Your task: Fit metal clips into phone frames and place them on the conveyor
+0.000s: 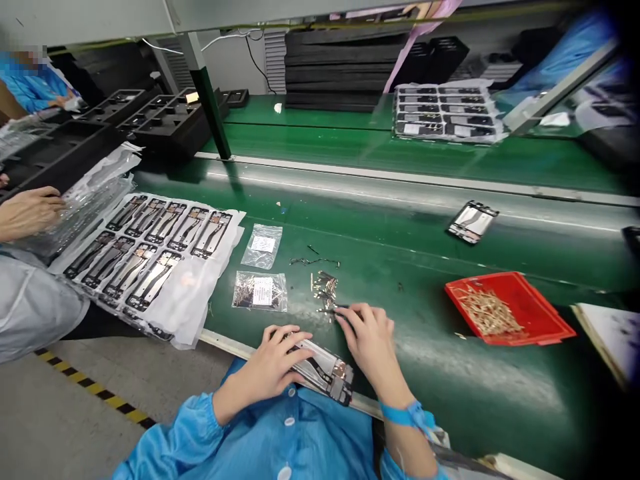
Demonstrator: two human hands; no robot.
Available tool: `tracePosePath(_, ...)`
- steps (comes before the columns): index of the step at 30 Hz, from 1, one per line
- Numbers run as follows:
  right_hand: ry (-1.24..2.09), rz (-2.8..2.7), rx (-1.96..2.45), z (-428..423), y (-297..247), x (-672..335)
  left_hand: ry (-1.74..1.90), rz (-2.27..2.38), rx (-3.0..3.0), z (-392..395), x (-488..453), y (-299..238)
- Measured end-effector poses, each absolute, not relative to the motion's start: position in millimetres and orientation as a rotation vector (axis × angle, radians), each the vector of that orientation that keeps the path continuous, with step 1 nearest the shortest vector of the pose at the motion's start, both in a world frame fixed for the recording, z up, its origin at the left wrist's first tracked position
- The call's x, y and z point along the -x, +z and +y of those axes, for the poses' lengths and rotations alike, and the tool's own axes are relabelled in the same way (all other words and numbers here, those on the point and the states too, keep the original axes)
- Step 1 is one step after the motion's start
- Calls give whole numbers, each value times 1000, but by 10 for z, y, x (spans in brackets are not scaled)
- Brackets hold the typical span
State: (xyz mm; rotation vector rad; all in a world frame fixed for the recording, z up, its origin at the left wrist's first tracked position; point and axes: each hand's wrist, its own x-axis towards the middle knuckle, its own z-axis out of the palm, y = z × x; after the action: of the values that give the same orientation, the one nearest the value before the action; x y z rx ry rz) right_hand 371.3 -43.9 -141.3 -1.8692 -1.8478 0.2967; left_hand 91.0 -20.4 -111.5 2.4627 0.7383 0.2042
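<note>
"Gripping what, the left hand (274, 363)?"

"A phone assembly (327, 367), at the table's front edge, close to the blue coat (300, 433). The fingers lie over it with the thumb at the near side, so its left end is mostly covered; silver plate, black strip and coppery end show."

"And the right hand (369, 340)?"

"Thumb and forefinger come close together beside the pile of small parts (326, 287). Something thin and dark shows at the tips; I can't tell whether it's pinched or merely touched."

"Can you make out the pile?"

"Slim gold and black bits, too tiny to sort. Left of it lie two clear bags (274, 245), their label print unreadable."

"What's cut off?"

"A co-worker at the left edge: a hand (31, 212) and pale sleeve (37, 307) show beside the white tray (187, 293) of similar assemblies. On the right, beyond the red bin (543, 313) of tan pieces, a white sheet (607, 337) fades into the dark border."
</note>
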Motion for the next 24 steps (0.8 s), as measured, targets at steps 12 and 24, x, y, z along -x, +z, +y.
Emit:
tracePosePath(12, 597, -1847, 1531, -378, -997, -3496, 769, 1162, -1733, -38, -1302, -972)
tracePosePath(24, 804, -1460, 1453, -407, -1034, -3469, 840, 1080, -1504, 168, -1477, -823)
